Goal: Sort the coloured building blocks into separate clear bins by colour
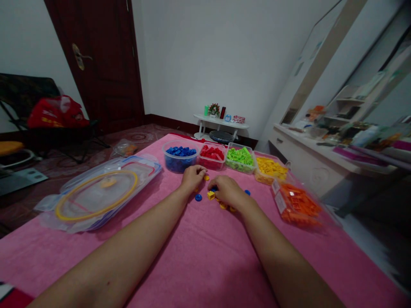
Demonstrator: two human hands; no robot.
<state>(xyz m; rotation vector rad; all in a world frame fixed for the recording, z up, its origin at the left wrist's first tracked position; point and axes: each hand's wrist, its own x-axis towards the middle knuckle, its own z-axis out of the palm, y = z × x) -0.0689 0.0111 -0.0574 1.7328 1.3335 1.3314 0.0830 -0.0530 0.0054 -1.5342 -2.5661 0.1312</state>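
Near side: pink cloth (199, 261), looks like soft nap, slightly creased, so small parts should sit without skating. Work pieces lie mid-cloth, around and under the hands. Right hand (227, 190) is palm-down, fingertips at a blue piece (213, 188) and just beside a yellow block (210, 195); can't tell if it's pinching or only touching. More yellow pieces (223, 206) show under its near edge. Blue disc (198, 197) lies flat between the forearms. Left hand (193, 177) has fingers curled, thumb side in, near a yellow disc (206, 178); can't tell whether anything is in that grip. Handling guess: hard plastic, very light, stiff, not fragile, a bit slick. Take the block by opposite side faces; take the discs by the rim, thumb and index, since flat ones leave little edge. Off to the left, lids (96, 196): thin translucent sheets, stacked, coloured rims, likely flexy; lift by the edge. Right side, clear box (280, 200) of orange bricks, labelled wall. Beyond the hands, a row of clear tubs: yellow tub (263, 179), green tub (239, 168), red tub (210, 165), squarish; blue tub (180, 167) rounder. Far back: white side table (221, 122), smooth top, against a matte wall.
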